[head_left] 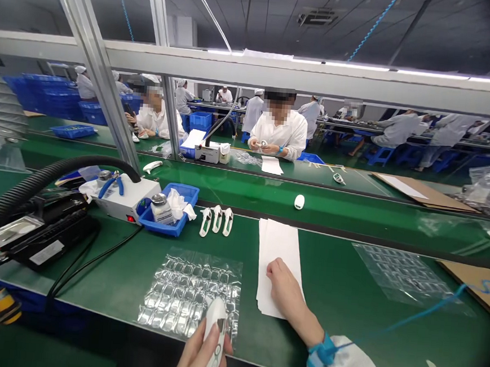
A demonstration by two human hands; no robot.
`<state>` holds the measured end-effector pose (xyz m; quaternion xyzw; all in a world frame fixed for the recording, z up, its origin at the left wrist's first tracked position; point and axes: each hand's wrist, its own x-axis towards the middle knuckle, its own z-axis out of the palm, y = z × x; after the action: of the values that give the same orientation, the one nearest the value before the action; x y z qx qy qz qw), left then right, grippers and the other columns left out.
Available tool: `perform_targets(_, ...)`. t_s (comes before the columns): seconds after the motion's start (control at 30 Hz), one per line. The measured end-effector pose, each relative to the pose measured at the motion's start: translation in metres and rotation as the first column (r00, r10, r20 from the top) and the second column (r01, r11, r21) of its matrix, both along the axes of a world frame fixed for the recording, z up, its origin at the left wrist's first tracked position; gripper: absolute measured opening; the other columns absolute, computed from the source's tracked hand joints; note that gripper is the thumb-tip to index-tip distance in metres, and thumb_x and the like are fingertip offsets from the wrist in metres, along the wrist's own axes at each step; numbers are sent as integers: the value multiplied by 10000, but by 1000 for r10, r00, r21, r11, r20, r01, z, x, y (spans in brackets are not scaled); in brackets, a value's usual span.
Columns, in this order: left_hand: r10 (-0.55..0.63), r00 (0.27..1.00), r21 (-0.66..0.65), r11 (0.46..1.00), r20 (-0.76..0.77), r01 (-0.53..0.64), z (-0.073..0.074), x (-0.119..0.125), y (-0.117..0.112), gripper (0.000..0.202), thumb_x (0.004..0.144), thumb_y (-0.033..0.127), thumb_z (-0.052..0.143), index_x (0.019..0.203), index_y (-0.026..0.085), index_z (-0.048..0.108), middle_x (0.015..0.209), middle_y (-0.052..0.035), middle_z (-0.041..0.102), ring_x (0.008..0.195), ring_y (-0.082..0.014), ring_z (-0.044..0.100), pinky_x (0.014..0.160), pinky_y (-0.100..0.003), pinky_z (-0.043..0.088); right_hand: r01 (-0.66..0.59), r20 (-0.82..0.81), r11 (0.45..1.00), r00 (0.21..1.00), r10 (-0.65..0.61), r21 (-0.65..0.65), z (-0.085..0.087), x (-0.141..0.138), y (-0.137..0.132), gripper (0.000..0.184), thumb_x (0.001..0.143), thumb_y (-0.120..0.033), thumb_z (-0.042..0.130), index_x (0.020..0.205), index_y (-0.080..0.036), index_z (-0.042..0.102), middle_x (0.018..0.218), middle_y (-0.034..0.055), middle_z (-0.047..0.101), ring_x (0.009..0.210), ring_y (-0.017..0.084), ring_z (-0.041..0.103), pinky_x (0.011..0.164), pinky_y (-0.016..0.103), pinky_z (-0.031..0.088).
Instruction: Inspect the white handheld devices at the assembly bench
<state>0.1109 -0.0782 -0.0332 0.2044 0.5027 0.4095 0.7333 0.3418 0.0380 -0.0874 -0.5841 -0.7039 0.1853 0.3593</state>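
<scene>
My left hand (197, 356) sits at the bottom of the view, gripping a white handheld device (214, 339) with a row of buttons or lights on its face. My right hand (285, 291) rests on a stack of white paper sheets (277, 259), its fingertips touching the top sheet. A blue strap (321, 354) circles my right wrist, with a blue cord running off to the right. Left of the paper lies a clear plastic blister sheet (189, 295). Several white curved plastic parts (216, 220) lie above it.
A blue tray (169, 208) holds a bottle and white cloth, next to a white machine (119, 196) with blue-handled pliers. A black hose (36, 190) and black unit (41, 235) occupy the left. A co-worker (278, 132) works across the divider, beyond a white round object (299, 202).
</scene>
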Motion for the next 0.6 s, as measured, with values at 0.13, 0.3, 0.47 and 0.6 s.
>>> perform_targets(0.13, -22, 1000, 22, 1000, 17, 22, -7, -3, 3, 563, 676, 676, 617, 908, 165, 667, 468, 26, 490, 385, -96, 397, 392, -213, 298, 53, 4, 998, 999, -54, 43, -2, -4, -6, 129, 856, -205, 409, 768, -216, 502, 772, 51, 514, 665, 205, 451, 645, 340, 365)
perform_targets(0.3, -145, 984, 90, 987, 104, 135, -9, -4, 7, 647, 791, 718, 385, 671, 131, 629, 389, 24, 426, 318, -52, 305, 347, -191, 203, 84, -89, 996, 993, -83, 11, 7, 3, -4, 147, 897, -285, 408, 922, -198, 525, 800, 45, 563, 675, 196, 525, 674, 340, 416)
perform_targets(0.47, 20, 969, 111, 993, 245, -48, -2, 0, 11, 544, 754, 663, 539, 780, 130, 645, 566, -26, 593, 438, -103, 479, 418, -210, 360, -85, -394, 982, 919, 11, -170, 49, -34, -37, 176, 864, -335, 529, 760, -196, 558, 677, 3, 526, 595, 161, 504, 565, 280, 400)
perform_targets(0.6, 52, 976, 84, 994, 210, -71, -7, 4, 11, 588, 733, 693, 528, 719, 115, 631, 487, -28, 574, 418, -115, 486, 422, -222, 376, -406, -566, 879, 798, 206, -252, 83, -80, -71, 151, 859, -261, 564, 728, -193, 597, 742, 8, 538, 649, 153, 512, 595, 264, 403)
